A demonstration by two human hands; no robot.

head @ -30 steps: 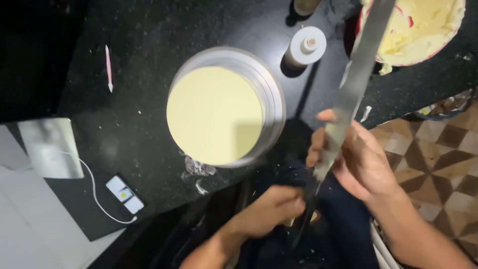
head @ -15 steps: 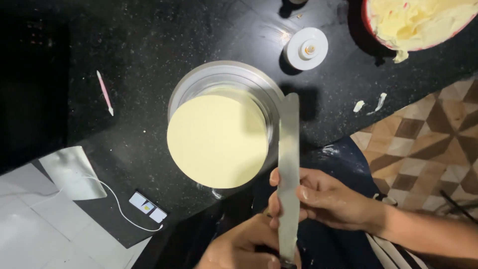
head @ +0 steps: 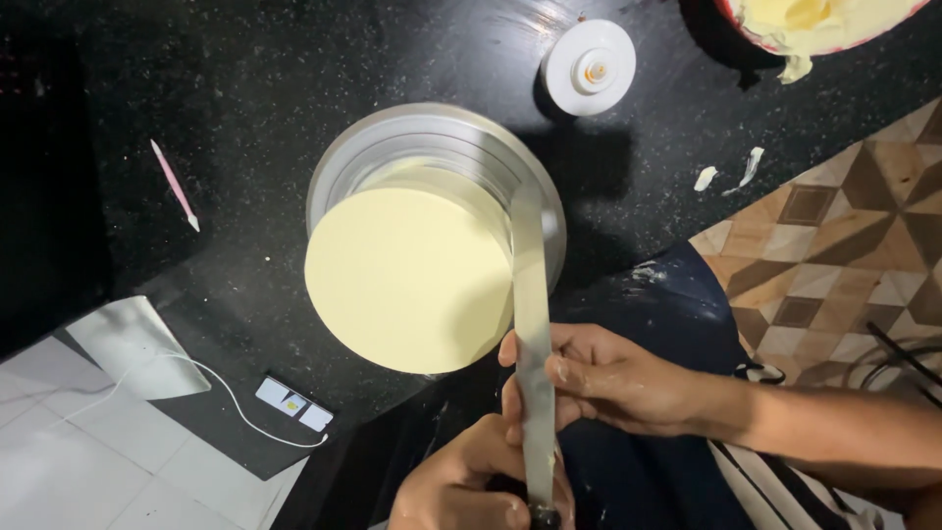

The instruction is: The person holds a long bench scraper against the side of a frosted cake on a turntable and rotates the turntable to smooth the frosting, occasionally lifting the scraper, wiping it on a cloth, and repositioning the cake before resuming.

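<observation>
Spatula (head: 531, 324) gripped by both hands (head: 599, 378), blade against cake (head: 412, 275) side.

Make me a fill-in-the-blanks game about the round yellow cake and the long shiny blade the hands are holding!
1. The round pale yellow cake sits on a silver metal ____.
2. The long flat metal blade rests against the cake's ____ side, as the head camera shows it.
3. The right hand and the left hand both grip the ____.
4. The thin pink stick lies on the ____ speckled countertop.

Missing words: turntable; right; blade; black
</observation>
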